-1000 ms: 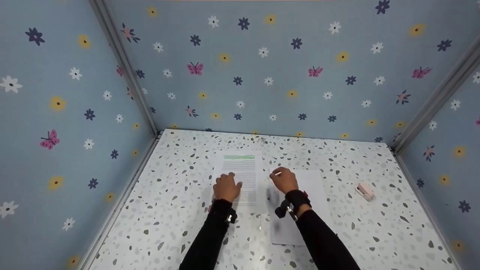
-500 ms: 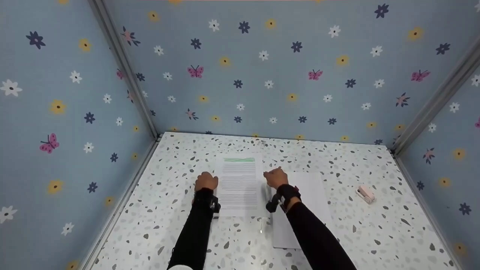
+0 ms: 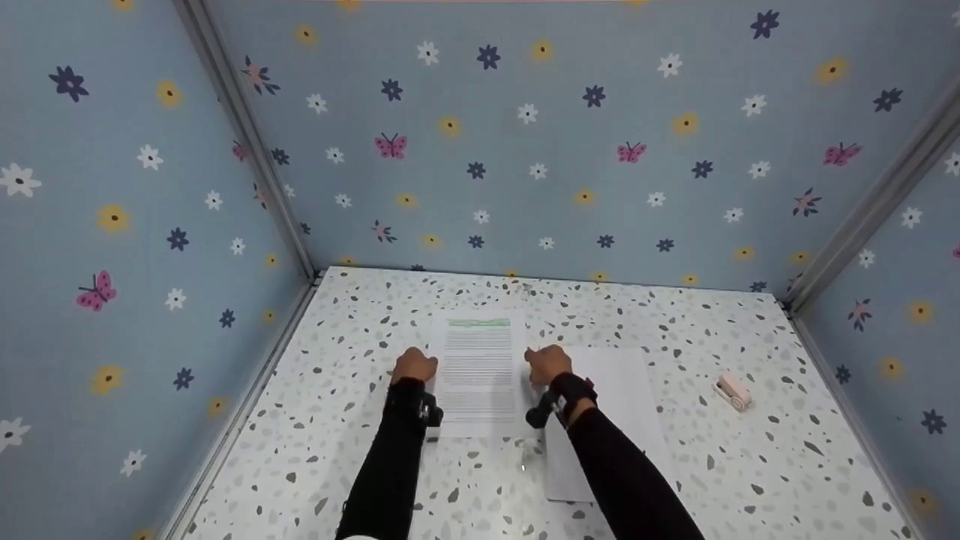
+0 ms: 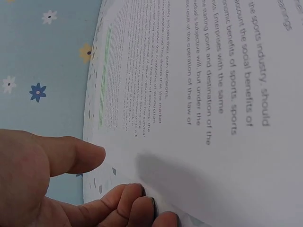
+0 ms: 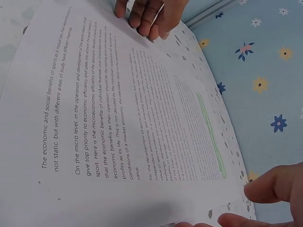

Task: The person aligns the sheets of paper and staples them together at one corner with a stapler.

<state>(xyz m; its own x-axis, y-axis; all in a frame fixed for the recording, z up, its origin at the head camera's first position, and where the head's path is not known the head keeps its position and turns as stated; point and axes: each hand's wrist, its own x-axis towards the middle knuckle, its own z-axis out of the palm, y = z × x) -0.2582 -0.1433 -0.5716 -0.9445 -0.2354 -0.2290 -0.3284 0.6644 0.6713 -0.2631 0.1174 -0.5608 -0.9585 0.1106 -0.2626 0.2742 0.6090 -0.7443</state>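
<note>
Surface: speckled terrazzo tabletop point(image 3: 360, 465) boxed in by blue walls point(image 3: 525, 150) printed with flowers and butterflies; metal corner posts point(image 3: 247, 142) rise at the back corners.

Printed sheet: a page of text with a green heading point(image 3: 478, 371) lies flat near the middle of the tabletop, lengthwise away from the person; both hands flank it at about mid-height, one on each long edge, which looks like a way to square it or keep it from sliding.

Left hand: left hand point(image 3: 413, 365) sits at the sheet's left edge; in the left wrist view the fingers point(image 4: 137, 205) are curled with their tips at the paper's margin and the thumb point(image 4: 71, 156) stretched above it; they touch the edge, but whether they pinch it I cannot tell.

Right hand: right hand point(image 3: 547, 363) sits at the sheet's right edge; the right wrist view shows only a thumb point(image 5: 272, 187) and one fingertip apart, just at the paper's border, seemingly bracketing the edge; no firm clamp is visible.

Second sheet: a blank white sheet point(image 3: 615, 390) lies just right of the printed one, partly under the right forearm.

Small pink device: a pink object point(image 3: 731, 391) rests well apart to the right; what it is cannot be told.
</note>
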